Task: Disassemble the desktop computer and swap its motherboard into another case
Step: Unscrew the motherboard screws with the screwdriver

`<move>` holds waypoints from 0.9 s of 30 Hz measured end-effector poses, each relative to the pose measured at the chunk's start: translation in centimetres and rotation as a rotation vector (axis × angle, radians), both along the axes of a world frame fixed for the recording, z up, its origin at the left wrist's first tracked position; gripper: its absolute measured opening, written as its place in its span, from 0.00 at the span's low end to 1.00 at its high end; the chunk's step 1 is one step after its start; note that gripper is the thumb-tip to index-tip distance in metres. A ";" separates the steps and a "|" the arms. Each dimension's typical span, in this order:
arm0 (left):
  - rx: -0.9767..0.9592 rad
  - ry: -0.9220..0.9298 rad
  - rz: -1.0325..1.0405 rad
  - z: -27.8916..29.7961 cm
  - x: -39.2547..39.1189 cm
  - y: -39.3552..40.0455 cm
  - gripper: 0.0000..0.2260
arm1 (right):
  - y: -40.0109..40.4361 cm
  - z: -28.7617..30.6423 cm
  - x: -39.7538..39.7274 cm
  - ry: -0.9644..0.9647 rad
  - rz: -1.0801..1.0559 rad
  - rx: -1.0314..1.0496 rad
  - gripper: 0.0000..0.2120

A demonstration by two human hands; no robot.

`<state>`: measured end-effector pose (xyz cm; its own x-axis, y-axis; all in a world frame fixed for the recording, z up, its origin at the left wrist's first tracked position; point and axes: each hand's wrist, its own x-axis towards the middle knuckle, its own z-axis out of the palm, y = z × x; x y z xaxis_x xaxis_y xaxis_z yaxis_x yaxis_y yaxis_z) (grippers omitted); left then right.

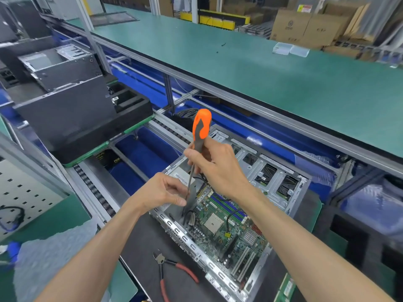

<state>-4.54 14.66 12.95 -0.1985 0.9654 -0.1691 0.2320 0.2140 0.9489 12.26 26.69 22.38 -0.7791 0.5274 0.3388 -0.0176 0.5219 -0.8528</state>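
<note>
My right hand (pixel 214 166) is raised, fingers curled round a tool handle, forearm running in from the lower right. My left hand (pixel 162 191) sits lower, thumb and fingertips pinched together at the shaft, forearm bare

Counts: 1 open silver metal desktop case (pixel 281 188) w/ 1 green motherboard (pixel 220 225) inside; 1 orange-and-grey-handled screwdriver (pixel 199 136); 1 pr red-handled side cutters (pixel 172 267); 2 bare hands, left (pixel 165 192) & right (pixel 216 164); 2 black closed computer cases stacked at left, front (pixel 72 114) & rear (pixel 54 66); 2 clear plastic boxes (pixel 291 49) on far green bench; approx. 3 brown cardboard cartons (pixel 305 27) behind.
</note>
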 end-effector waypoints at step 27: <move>-0.303 0.693 -0.180 -3.4 6.5 5.1 0.04 | 2.7 2.8 5.0 0.028 -0.207 0.081 0.12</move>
<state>1.99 19.74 9.52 -0.1997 0.9242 -0.3256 0.8070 0.3436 0.4803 17.23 29.41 25.16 -0.6471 0.6450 0.4066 0.0740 0.5839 -0.8085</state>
